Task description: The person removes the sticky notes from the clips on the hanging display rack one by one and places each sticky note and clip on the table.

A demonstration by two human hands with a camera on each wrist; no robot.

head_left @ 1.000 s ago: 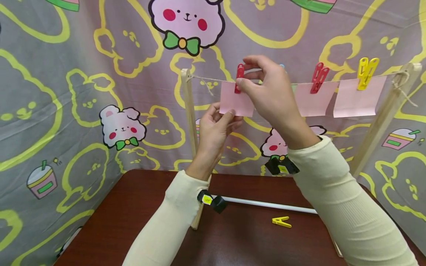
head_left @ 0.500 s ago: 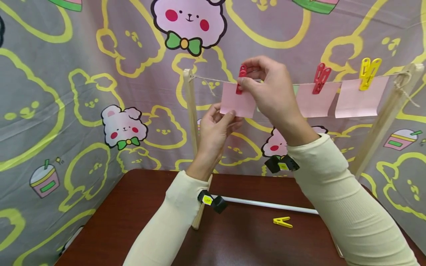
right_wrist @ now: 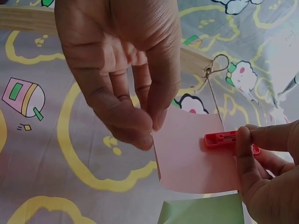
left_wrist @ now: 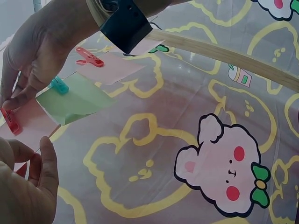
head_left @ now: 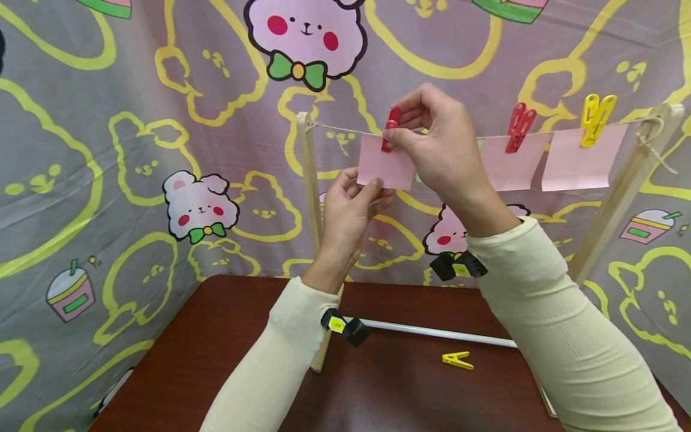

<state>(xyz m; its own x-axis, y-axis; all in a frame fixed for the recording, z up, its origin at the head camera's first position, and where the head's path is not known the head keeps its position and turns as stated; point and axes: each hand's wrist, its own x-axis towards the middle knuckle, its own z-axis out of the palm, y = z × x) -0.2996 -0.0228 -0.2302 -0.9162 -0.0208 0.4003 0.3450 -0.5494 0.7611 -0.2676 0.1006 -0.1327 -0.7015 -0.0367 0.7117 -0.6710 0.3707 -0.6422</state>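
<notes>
Your left grip [head_left: 348, 213] pinches the lower edge of the pink sheet [head_left: 372, 162]; steady it. Your right grip [head_left: 447, 144], above, pinches the red clothespin [head_left: 391, 121]: seat it squarely over sheet and cord [head_left: 343, 128].

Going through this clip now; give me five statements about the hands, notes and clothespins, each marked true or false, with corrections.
1. The right hand has its grip on a red clothespin, the left hand on a pink note. True.
2. Every note is pink. False: a green note hangs among them.
3. The string runs between two wooden posts. True.
4. Every clothespin is red. False: a teal clothespin is on the green note.
5. A loose yellow clothespin lies on the table, apart from the white rod. True.
</notes>
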